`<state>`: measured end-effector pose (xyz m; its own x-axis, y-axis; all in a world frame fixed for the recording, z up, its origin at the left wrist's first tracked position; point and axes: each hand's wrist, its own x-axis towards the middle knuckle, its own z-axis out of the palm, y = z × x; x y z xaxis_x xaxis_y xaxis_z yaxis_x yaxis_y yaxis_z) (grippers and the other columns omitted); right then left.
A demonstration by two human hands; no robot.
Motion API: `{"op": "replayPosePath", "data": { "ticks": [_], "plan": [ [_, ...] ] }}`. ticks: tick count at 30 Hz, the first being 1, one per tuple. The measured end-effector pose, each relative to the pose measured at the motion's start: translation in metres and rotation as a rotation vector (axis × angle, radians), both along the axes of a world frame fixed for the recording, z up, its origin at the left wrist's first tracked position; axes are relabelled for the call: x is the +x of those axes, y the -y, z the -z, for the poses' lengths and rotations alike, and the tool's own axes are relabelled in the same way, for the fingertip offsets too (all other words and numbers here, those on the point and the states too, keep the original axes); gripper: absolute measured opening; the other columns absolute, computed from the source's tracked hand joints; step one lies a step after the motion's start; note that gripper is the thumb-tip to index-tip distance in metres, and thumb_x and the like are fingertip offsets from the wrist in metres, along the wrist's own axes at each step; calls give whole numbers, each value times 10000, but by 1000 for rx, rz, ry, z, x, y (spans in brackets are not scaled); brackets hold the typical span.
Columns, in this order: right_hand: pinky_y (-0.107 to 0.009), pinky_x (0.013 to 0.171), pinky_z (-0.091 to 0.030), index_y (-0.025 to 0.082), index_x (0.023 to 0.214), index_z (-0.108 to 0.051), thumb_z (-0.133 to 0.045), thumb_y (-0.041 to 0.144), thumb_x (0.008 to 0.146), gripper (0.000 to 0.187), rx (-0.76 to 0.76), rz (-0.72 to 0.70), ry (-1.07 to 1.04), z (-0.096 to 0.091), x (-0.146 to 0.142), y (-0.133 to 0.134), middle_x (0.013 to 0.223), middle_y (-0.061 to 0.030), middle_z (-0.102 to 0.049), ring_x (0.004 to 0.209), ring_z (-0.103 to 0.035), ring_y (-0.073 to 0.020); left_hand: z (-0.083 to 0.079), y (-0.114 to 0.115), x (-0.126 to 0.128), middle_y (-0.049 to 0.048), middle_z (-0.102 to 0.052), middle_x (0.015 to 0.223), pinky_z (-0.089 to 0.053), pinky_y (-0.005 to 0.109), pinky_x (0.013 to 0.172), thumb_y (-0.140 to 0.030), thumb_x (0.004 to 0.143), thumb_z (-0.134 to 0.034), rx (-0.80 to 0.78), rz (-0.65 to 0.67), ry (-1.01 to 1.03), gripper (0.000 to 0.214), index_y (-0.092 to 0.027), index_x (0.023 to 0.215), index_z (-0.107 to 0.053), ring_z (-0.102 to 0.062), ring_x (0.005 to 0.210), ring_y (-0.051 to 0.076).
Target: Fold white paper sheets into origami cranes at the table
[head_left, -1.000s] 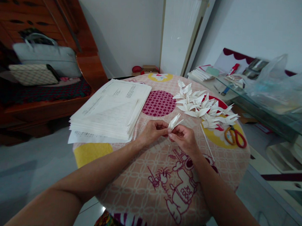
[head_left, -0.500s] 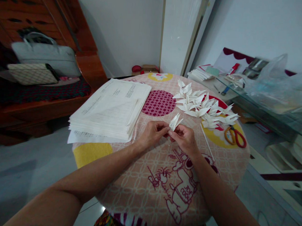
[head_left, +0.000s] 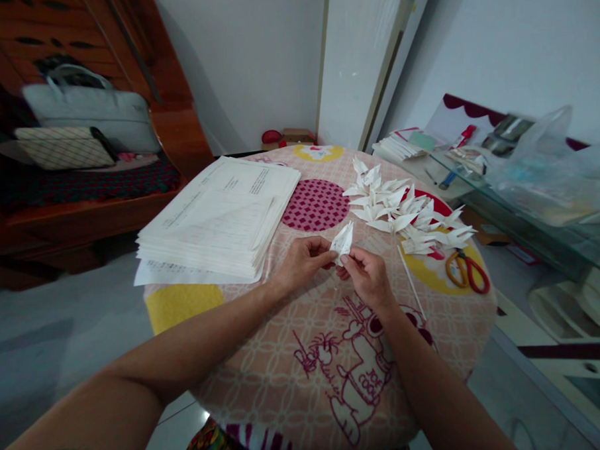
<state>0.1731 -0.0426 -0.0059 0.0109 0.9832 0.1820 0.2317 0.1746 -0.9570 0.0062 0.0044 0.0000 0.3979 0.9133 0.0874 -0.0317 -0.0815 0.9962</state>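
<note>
Between my two hands, over the middle of the round table, is a small folded piece of white paper (head_left: 342, 241) with pointed tips facing away from me. My left hand (head_left: 306, 260) pinches its left lower edge between thumb and finger. On the other side, the thumb and fingers of my right hand (head_left: 367, 273) pinch the lower right edge. Beyond my right hand lies a pile of folded paper cranes (head_left: 397, 206). A stack of printed paper sheets (head_left: 215, 215) rests to the left of my hands.
Scissors (head_left: 467, 272) with orange and red handles lie at the table's right edge. A thin white stick (head_left: 411, 283) is near my right wrist. The patterned tablecloth (head_left: 284, 357) covers the table. A glass shelf (head_left: 530, 202) with plastic bags stands right, a wooden bench (head_left: 169, 130) left.
The folded paper has turned so its tips sit closer together and point more straight away from me. My right fingers have shifted slightly on it; the pile and stack are unchanged.
</note>
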Motion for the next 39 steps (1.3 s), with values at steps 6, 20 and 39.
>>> {"op": "replayPosePath", "data": {
  "ticks": [6,20,39],
  "plan": [
    [-264,500,-524,190,749,-636,-622,450,842,276,-46,45,-47,2,-1,-3,591,-9,-661,502,-626,-156,1,-1,1,-3,-633,681,-509,229,617,-341,768,-743,-36,17,53,231,-128,755,-654,-612,623,110],
    [-250,550,-386,195,682,-587,-574,274,892,225,380,101,399,-4,-1,2,610,3,-589,561,-528,-128,7,-3,-2,18,-680,717,-464,225,650,-324,696,-846,-67,59,159,268,-115,772,-695,-607,660,112],
    [-279,606,-517,195,830,-699,-702,364,817,170,154,126,100,-2,2,5,727,-31,-713,646,-657,-176,5,-4,-2,34,-721,832,-544,268,764,-328,672,-879,-158,130,284,311,-125,850,-726,-656,751,131]
  ]
}}
